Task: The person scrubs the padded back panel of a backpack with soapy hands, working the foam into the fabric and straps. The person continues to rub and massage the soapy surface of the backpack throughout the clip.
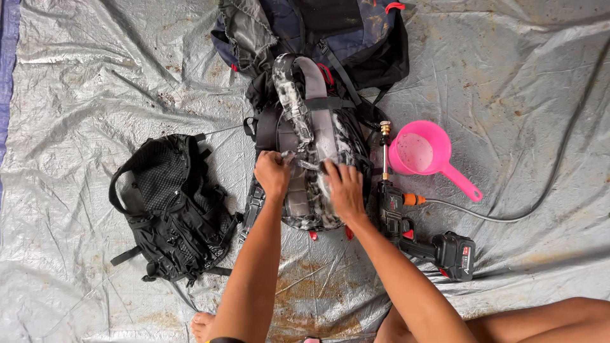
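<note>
I have my left hand (272, 174) pinched on a strap of the camouflage backpack (311, 146), and my right hand (344, 190) pressed flat and open on its back panel. Just right of that hand lies the spray gun (406, 219); beyond it, the pink scoop (422, 152).

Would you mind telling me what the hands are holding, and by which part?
The left hand pinches a strap on the grey camouflage fabric backpack; the right hand lies flat on its back panel, gripping nothing.
</note>
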